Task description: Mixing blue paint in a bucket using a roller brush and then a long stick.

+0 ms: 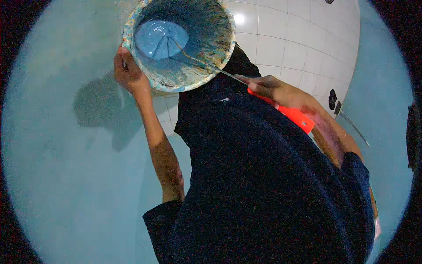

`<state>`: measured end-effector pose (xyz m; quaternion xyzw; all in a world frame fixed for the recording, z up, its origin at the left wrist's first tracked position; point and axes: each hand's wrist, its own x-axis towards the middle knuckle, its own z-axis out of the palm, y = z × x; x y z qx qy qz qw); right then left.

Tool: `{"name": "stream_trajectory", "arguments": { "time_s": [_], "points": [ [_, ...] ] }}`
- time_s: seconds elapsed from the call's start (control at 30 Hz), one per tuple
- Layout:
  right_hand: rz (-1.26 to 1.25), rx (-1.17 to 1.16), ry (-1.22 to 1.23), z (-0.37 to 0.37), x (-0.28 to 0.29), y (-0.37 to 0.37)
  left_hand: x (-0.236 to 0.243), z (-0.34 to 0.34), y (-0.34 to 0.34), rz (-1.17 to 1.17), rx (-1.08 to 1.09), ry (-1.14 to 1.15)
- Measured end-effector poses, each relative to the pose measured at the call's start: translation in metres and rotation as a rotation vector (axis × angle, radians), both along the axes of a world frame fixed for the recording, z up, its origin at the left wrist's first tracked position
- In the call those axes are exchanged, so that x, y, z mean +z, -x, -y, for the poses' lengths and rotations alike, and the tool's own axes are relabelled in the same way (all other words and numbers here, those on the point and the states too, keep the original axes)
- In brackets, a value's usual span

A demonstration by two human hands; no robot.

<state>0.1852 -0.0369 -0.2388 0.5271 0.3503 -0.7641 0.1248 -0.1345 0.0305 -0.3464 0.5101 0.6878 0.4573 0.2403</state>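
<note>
A paint-crusted bucket [222, 24] is tipped toward me at the top, with wet light-blue paint [162, 35] pooled inside. At its left rim, my left hand [129, 72] is closed around the edge. My right hand [272, 90] grips what looks like a paint roller by its orange-red handle [295, 118], close to the bucket's right side. From the handle, a thin metal rod [228, 75] runs over the rim and bends down to the paint. The roller's head cannot be made out in the paint.
White floor tiles [303, 48] spread behind and right of the bucket. Light-blue walls [79, 185] stand on both sides, the left one bearing a shadow. Small dark lumps [332, 99] and a thin metal rod-like object [354, 127] are at the right wall's foot.
</note>
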Motion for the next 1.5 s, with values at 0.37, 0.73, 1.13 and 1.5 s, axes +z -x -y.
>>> {"name": "stream_trajectory", "arguments": {
  "time_s": [0.37, 0.73, 1.13, 1.5],
  "points": [
    [-0.008, -0.148, -0.32, 0.0, 0.013, 0.017, -0.008, 0.002, 0.011, -0.087, 0.045, 0.014],
    [-0.381, -1.178, 0.478, 0.011, 0.0, 0.13, -0.02, 0.003, 0.007, 0.01, 0.142, -0.019],
    [-0.517, -1.295, 0.542, -0.089, 0.001, 0.253, -0.086, -0.044, 0.046, -0.175, 0.254, 0.012],
    [-0.349, -0.772, 0.463, -0.074, -0.007, 0.151, -0.052, -0.072, 0.052, -0.036, 0.054, 0.03]
  ]
}}
